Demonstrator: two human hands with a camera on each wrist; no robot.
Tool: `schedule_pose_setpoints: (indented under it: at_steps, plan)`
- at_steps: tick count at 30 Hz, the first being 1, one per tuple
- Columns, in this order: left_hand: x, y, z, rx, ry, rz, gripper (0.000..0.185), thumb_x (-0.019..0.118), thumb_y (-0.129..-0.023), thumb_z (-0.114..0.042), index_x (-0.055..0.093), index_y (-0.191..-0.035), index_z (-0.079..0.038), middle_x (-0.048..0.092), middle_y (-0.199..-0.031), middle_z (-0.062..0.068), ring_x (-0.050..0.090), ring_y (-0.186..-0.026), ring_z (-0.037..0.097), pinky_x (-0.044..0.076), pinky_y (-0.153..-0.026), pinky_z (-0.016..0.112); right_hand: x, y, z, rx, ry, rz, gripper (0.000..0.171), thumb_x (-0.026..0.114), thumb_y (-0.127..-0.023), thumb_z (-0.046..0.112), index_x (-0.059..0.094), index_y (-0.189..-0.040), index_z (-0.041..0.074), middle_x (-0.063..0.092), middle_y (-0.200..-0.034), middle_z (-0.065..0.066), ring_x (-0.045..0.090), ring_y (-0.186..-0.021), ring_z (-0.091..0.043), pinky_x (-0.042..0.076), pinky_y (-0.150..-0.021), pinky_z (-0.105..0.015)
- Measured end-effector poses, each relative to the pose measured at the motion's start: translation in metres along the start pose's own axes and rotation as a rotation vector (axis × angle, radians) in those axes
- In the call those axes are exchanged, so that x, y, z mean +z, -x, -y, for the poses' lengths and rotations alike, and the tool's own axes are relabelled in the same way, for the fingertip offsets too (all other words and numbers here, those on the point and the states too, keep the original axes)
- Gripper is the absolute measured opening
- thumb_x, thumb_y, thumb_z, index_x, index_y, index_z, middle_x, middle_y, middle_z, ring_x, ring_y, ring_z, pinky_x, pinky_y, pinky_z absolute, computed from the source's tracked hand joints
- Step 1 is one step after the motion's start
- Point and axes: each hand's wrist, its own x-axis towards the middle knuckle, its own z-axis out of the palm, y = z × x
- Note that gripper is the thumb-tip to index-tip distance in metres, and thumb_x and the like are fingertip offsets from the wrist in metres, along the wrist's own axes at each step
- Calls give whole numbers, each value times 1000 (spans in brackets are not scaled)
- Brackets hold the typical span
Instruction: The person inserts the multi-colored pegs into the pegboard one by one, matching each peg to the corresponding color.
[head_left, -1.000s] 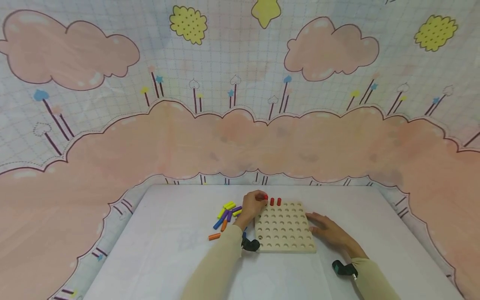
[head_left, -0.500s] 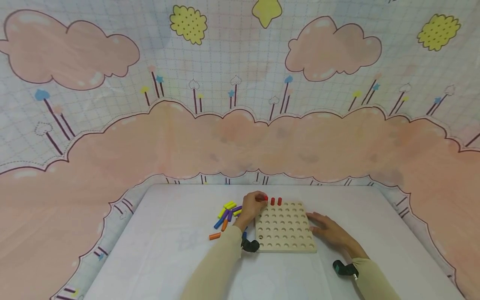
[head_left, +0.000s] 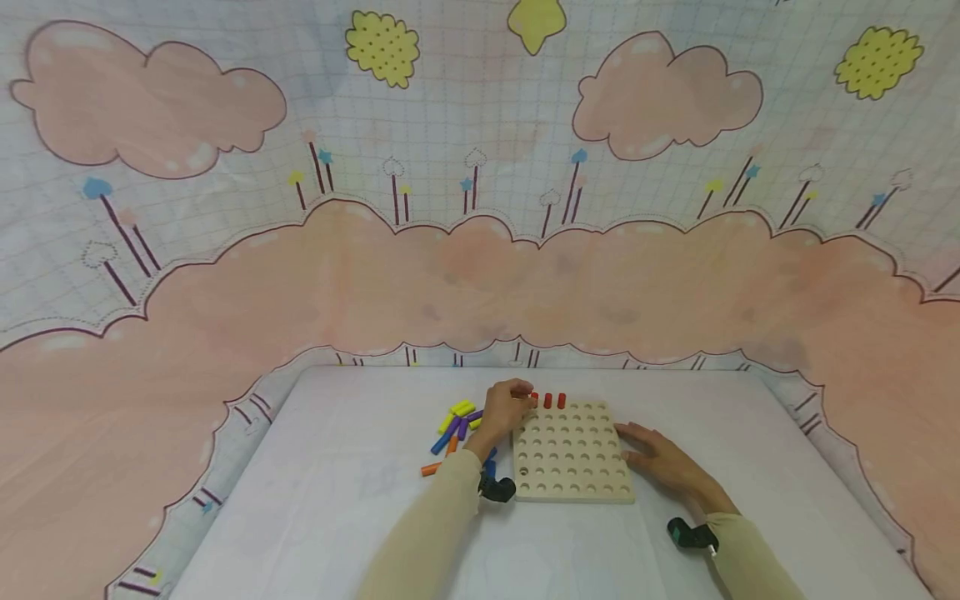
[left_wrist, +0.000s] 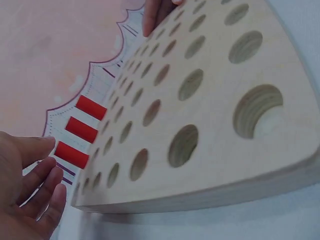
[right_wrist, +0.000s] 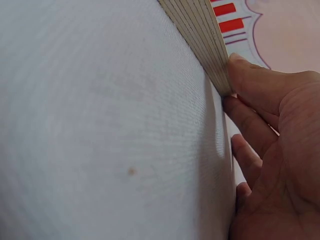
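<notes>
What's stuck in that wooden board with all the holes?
Three red pegs stand in the far row of the wooden board. The other visible holes look empty; the left hand covers the far-left corner.

Bright even light, soft shadows, fisheye-warped edges, slight blur.

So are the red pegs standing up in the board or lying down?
Standing up. Three red pegs stick upright out of holes along the far edge of the wooden pegboard; the left hand is beside them.

Pale wooden pegboard, red pegs, pink-cloud cloth
</notes>
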Motion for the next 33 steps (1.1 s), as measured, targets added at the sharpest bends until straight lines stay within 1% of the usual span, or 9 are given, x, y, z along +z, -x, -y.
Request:
schedule_pose_setpoints:
  at_steps: [3, 5, 9, 13, 17, 20, 25, 30, 33]
  plan:
    - [-7, 0, -4, 25, 34, 1, 25, 68, -91, -10, 69, -115, -2, 71, -110, 13, 66, -101, 24, 55, -88, 37, -2, 0, 0, -7, 12, -5, 60, 60, -95, 41, 44, -148, 19, 28, -159, -21, 17, -147, -49, 12, -114, -70]
    - [-12, 1, -9, 35, 36, 6, 26, 68, -92, -11, 68, -116, -2, 70, -112, 13, 66, -103, 24, 55, -90, 37, -3, -1, 0, -18, 27, -6, 59, 60, -95, 41, 44, -148, 18, 29, -159, -22, 18, -146, -50, 13, -113, -70]
    - [-24, 5, -18, 60, -1, 16, 26, 67, -93, -14, 68, -117, -3, 70, -111, 10, 66, -102, 23, 55, -92, 37, -4, -2, -1, -17, 17, -1, 59, 60, -95, 40, 44, -148, 18, 28, -159, -22, 17, -146, -50, 12, -113, -70]
    - [-33, 10, -21, 86, -29, 15, 26, 68, -93, -18, 68, -116, -5, 71, -109, 7, 66, -102, 22, 55, -92, 36, -3, -2, -3, -12, 6, 6, 60, 61, -95, 40, 45, -147, 18, 28, -159, -22, 17, -146, -50, 12, -113, -70]
    - [-40, 15, -23, 95, -23, 7, 23, 68, -93, -18, 69, -113, -8, 71, -109, 7, 66, -102, 22, 56, -89, 35, -2, -2, -5, -6, 31, 1, 61, 60, -94, 43, 44, -148, 19, 29, -159, -21, 17, -147, -49, 12, -113, -70]
    - [-46, 20, -26, 91, -34, 9, 22, 68, -93, -19, 69, -113, -10, 71, -109, 5, 66, -102, 20, 55, -91, 33, -2, -4, -5, -5, 35, 3, 61, 60, -95, 43, 43, -148, 19, 28, -159, -21, 17, -147, -49, 12, -114, -70]
    - [-59, 31, -26, 116, -65, 17, 24, 67, -93, -21, 69, -114, -8, 71, -108, 4, 66, -102, 18, 55, -90, 32, 0, -4, -4, 1, 5, 11, 62, 60, -94, 43, 43, -149, 18, 26, -160, -22, 15, -147, -50, 10, -113, -70]
    - [-71, 44, -22, 97, -39, 25, 24, 66, -94, -24, 68, -115, -12, 70, -107, 2, 64, -101, 17, 55, -88, 28, 0, -2, -4, 3, -24, 9, 62, 61, -94, 41, 43, -149, 17, 23, -160, -23, 12, -147, -51, 6, -113, -71]
    - [-79, 53, -18, 75, -32, 26, 26, 66, -94, -25, 67, -116, -12, 69, -107, 1, 63, -99, 16, 56, -86, 27, 1, -2, -3, 0, -15, 3, 62, 60, -94, 42, 43, -148, 17, 24, -160, -23, 12, -147, -50, 7, -114, -70]
